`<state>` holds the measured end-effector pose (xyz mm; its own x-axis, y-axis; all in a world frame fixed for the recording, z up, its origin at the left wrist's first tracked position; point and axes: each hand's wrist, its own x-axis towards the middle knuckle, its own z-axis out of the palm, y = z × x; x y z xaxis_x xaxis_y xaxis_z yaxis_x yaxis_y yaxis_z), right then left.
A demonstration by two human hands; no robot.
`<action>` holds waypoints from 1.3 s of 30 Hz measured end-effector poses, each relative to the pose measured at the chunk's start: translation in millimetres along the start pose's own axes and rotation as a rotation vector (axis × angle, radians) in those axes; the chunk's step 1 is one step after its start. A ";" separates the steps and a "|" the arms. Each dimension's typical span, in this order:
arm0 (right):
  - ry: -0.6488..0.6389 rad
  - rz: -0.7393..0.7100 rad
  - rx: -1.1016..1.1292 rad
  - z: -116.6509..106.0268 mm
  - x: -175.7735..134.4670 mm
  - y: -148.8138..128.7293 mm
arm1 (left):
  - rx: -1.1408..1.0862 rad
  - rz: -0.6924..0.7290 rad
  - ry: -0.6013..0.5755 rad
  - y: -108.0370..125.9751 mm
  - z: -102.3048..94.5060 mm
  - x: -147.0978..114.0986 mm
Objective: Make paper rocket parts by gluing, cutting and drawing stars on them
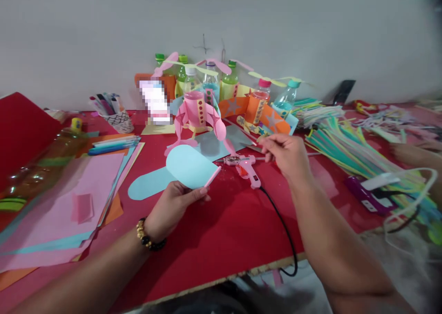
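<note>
My left hand (176, 203) is closed on a light blue paper piece (189, 164) with a rounded end, thumb on top. A narrow pink strip (213, 176) runs along the straight edge of that piece. Beneath it on the table lies another rounded blue paper piece (147, 183). My right hand (285, 153) hovers just right of a pink glue gun (247, 166), its fingers pinched together. Whatever those fingertips hold, if anything, is too small to make out. The glue gun lies on its side, its black cord trailing toward the table's front edge.
Decorated plastic bottles (195, 107) with paper propellers stand at the back. Coloured paper sheets (79, 180) and a pen cup (119, 120) are on the left. Thin paper strips (362, 143), a purple power strip (371, 196) and another person's arm (414, 159) are on the right.
</note>
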<state>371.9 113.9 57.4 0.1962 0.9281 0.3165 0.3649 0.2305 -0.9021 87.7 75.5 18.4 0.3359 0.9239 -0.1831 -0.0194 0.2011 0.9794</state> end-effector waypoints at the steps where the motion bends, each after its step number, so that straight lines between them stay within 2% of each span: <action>1: 0.059 0.008 -0.108 -10.9 6.4 4.4 | -0.003 -0.001 0.003 -0.8 -0.9 0.7; 3: 0.102 0.032 -0.382 -28.8 16.2 15.0 | 0.000 -0.010 0.010 -2.4 -2.3 1.7; 5: 0.036 0.043 -0.715 -39.2 22.0 26.0 | -0.002 -0.020 0.019 -3.5 -3.7 2.4; 7: -0.096 0.087 -0.882 -41.8 24.4 34.8 | -0.016 -0.014 0.028 -3.8 -5.0 3.2; 11: -0.337 0.033 -0.850 -32.4 22.8 41.2 | -0.030 0.009 0.041 -3.4 -5.9 5.3; 15: -0.501 -0.038 -0.848 -21.2 20.9 39.9 | -0.037 0.009 0.058 -4.3 -6.1 7.8; 21: -0.594 -0.026 -0.900 -17.0 20.4 38.8 | -0.046 0.005 0.072 -5.1 -7.4 9.1; 33: -0.859 0.121 -0.924 -30.3 13.5 19.5 | -0.049 0.029 0.066 -4.5 -6.7 8.5; 35: -0.809 0.147 -0.925 -34.6 15.8 18.4 | -0.046 0.026 0.069 -3.5 -6.4 7.9; 39: -0.365 0.217 -1.086 -44.6 22.5 28.8 | -0.045 0.016 0.068 -2.5 -6.4 7.3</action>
<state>427.4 128.4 51.7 0.1409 0.9871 -0.0762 0.9778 -0.1508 -0.1455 84.2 83.8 14.1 0.2705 0.9468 -0.1744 -0.0673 0.1993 0.9776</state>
